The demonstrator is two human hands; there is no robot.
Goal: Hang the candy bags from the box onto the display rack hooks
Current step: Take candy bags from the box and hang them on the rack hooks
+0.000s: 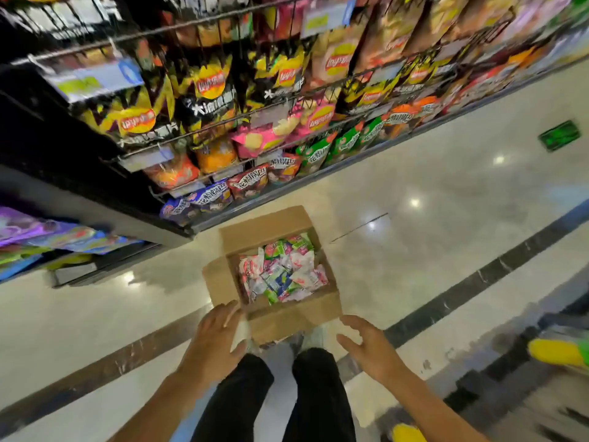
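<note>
An open brown cardboard box sits on the glossy cream tiled floor directly in front of the person's feet, its flaps folded outward. Inside lies a loose heap of small candy bags in pink, white, green and blue wrappers; none has left the box. The left hand reaches down at the box's near left corner, fingers extended and relaxed, its fingertips at or just over the left flap; whether they actually touch the cardboard cannot be told. Its grip is released and carries nothing. The right hand hovers just beside the near right corner, fingers spread and slightly bent, clear of the box; its grip is likewise released and empty. The person's black trouser legs stand between the two forearms. Beyond the box, along the left and top, runs a black wire display rack already carrying rows of yellow, black, pink and green snack bags with price labels. A dark stone strip crosses the floor diagonally near the box. The picture is somewhat blurred.
</note>
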